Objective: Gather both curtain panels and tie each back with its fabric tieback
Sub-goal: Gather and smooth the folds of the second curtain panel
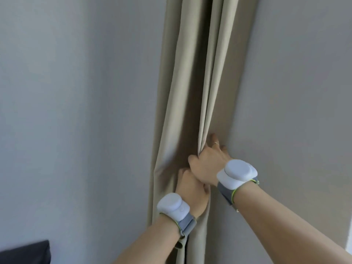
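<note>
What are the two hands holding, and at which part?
Both hold the beige curtain: right hand pinches its gathered folds, left hand grips the bunch just below.

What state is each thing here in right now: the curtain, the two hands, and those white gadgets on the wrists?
Curtain panel: bunched into folds, no tieback visible around it.
Left hand: closed on the gathered fabric, lower down.
Right hand: pinching folds, fingers reaching behind the fabric.
Wrist devices: one strapped on each wrist.
</note>
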### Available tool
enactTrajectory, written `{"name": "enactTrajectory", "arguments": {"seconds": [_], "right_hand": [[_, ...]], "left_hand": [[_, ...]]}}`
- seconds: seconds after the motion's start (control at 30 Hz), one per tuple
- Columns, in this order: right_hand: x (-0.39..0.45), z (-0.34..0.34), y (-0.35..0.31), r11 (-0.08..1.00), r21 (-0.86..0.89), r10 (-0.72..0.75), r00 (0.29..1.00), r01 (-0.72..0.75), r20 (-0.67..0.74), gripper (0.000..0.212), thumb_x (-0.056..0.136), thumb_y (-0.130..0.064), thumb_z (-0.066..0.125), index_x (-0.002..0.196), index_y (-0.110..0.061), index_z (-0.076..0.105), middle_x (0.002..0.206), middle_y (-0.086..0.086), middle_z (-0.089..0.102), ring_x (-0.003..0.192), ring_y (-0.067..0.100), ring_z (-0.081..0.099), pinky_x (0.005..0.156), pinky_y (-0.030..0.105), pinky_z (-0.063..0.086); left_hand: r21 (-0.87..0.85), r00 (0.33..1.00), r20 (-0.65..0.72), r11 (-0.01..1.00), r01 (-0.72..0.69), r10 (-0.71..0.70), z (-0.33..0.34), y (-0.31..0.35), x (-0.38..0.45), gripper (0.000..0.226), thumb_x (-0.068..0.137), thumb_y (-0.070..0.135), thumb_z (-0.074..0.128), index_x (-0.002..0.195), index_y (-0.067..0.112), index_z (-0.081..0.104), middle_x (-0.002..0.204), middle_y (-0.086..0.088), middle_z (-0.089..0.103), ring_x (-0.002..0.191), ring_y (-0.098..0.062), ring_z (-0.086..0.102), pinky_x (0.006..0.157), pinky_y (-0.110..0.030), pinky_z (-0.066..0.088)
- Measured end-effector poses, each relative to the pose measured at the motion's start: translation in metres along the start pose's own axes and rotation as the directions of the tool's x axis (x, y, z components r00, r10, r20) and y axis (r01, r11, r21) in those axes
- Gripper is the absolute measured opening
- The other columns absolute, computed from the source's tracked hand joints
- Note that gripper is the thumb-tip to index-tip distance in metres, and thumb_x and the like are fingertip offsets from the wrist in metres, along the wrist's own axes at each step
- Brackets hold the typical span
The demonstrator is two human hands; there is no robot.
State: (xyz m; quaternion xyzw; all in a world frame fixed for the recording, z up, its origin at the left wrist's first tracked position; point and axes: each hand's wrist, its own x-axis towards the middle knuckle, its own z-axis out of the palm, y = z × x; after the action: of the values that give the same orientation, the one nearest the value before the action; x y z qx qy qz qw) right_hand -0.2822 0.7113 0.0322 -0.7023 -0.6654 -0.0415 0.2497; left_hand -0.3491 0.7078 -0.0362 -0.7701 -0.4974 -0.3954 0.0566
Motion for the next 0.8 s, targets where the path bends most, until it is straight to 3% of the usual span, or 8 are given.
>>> {"name": "enactTrajectory", "arguments": {"seconds": [0.07,0.13,0.27,0.33,0.43,0.53,0.67,0.8], "right_hand": [[0.005,-0.001,0.001,1.000,0.002,0.021,1.000,-0.021,0.009,0.075,0.088,-0.046,0.043,0.155,-0.023,0.019,0.165,0.006,0.005,0.142,0.043,0.024,0.111,0.057,0.031],[0.005,-0.005,0.005,0.998,0.047,0.033,0.999,-0.033,-0.013,0.071,0.087,-0.049,0.045,0.150,-0.020,0.026,0.160,0.009,0.016,0.136,0.044,0.033,0.108,0.055,0.036],[-0.005,-0.013,0.007,0.969,0.247,0.049,0.979,0.002,-0.199,0.050,0.084,-0.048,0.051,0.123,-0.019,0.038,0.128,0.010,0.044,0.109,0.040,0.054,0.091,0.048,0.049],[-0.010,-0.016,0.004,0.941,0.336,0.058,0.955,0.045,-0.290,0.049,0.086,-0.038,0.054,0.127,-0.018,0.037,0.128,0.012,0.047,0.108,0.043,0.055,0.087,0.045,0.048],[-0.020,-0.016,0.001,0.890,0.444,0.073,0.928,0.105,-0.365,0.064,0.085,-0.030,0.056,0.143,-0.022,0.030,0.141,0.009,0.043,0.111,0.043,0.055,0.085,0.044,0.048],[-0.032,-0.013,-0.001,0.862,0.490,0.107,0.897,0.132,-0.429,0.082,0.083,-0.034,0.061,0.152,-0.027,0.018,0.152,0.002,0.036,0.122,0.036,0.052,0.088,0.041,0.045],[-0.045,-0.019,-0.003,0.855,0.468,0.070,0.846,0.222,-0.529,0.099,0.083,-0.029,0.059,0.157,-0.032,-0.006,0.163,-0.005,0.018,0.132,0.029,0.047,0.083,0.036,0.041],[-0.063,-0.032,-0.005,0.872,0.344,-0.085,0.800,0.348,-0.594,0.108,0.084,-0.002,0.048,0.145,-0.056,-0.023,0.166,-0.012,0.004,0.075,0.037,0.059,0.067,0.037,0.047]], "left_hand": [[0.032,0.992,-0.101,0.997,-0.077,0.080,0.009,-0.010,0.006,0.022,0.059,0.023,0.046,0.058,0.018,0.067,0.052,0.003,0.061,0.044,-0.014,0.058,0.051,-0.011,0.048],[0.106,0.978,-0.166,0.988,-0.111,0.127,0.004,-0.010,0.007,0.035,0.068,0.029,0.039,0.078,0.020,0.071,0.067,0.002,0.064,0.058,-0.018,0.062,0.060,-0.025,0.055],[0.006,0.890,-0.399,0.971,-0.239,0.222,-0.020,-0.017,0.007,0.011,0.072,0.023,0.060,0.081,0.017,0.064,0.085,-0.001,0.056,0.079,-0.026,0.053,0.071,-0.036,0.044],[-0.013,0.818,-0.535,0.966,-0.259,0.212,-0.035,-0.018,0.003,0.013,0.067,0.015,0.066,0.080,0.014,0.066,0.099,-0.003,0.060,0.092,-0.027,0.055,0.079,-0.036,0.039],[-0.114,0.726,-0.686,0.979,-0.169,0.045,-0.047,-0.019,0.002,0.043,0.069,0.019,0.065,0.111,0.010,0.061,0.128,-0.009,0.052,0.122,-0.028,0.048,0.099,-0.038,0.032],[-0.289,0.784,-0.600,0.957,-0.024,-0.162,-0.051,-0.024,0.015,0.085,0.072,0.040,0.066,0.144,0.008,0.034,0.151,-0.012,0.033,0.142,-0.028,0.030,0.111,-0.039,0.026],[-0.462,0.920,-0.337,0.887,0.023,-0.199,-0.045,-0.031,0.026,0.105,0.071,0.057,0.067,0.153,0.012,0.018,0.154,-0.007,0.031,0.143,-0.022,0.033,0.113,-0.043,0.037],[-0.566,0.945,-0.283,0.824,-0.027,-0.164,-0.037,-0.026,0.019,0.087,0.078,0.044,0.073,0.148,0.026,0.025,0.140,0.006,0.051,0.122,-0.014,0.057,0.100,-0.040,0.051]]}}
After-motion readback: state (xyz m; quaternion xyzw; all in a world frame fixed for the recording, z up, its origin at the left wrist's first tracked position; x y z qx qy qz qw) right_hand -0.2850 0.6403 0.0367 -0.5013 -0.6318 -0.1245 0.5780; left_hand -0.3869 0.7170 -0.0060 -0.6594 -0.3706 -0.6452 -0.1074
